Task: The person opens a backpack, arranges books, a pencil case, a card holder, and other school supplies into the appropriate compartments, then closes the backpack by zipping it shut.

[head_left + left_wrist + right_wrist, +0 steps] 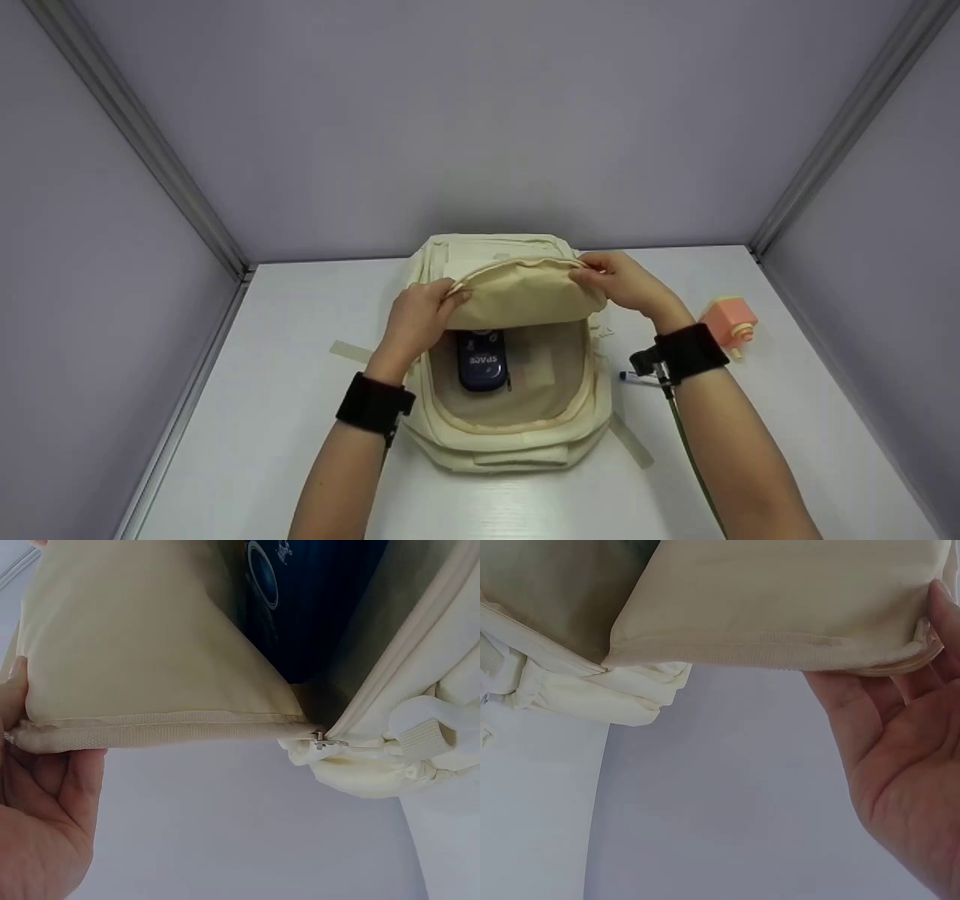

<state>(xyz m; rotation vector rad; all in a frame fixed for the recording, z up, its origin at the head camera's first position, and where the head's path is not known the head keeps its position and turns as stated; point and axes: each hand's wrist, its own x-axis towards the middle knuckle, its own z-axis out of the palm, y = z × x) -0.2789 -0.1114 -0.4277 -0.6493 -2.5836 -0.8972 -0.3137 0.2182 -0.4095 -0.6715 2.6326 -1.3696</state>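
Gripping the flap (525, 304) of a cream bag (517, 429) on either side, the person has both hands occupied: the left hand (420, 319) pinches its left edge between thumb and fingers, and the right hand (626, 281) holds the right edge the same way. The bag lies on the white desk (285, 420), close to the wall (495, 135), with its main pocket gaping. Inside it, left of the middle, sits a dark blue case (482, 364) marked SPACE, the lettering upside down as seen from the head camera. The raised flap stands in the way there, hiding the far end of the pocket and the top of the case. From the left wrist, a metal zip pull (320, 739) shows where flap and bag meet.

Around the bag, one strap (350, 350) sticks out to the left, past the left forearm, and another strap (632, 442) runs out at the near right. Right of the bag lies a marker (639, 378), its blue end showing and the rest cut off by the black band (690, 352) on the right wrist. Just beyond that band rests a pink and yellow toy (729, 322), near the desk's right side.
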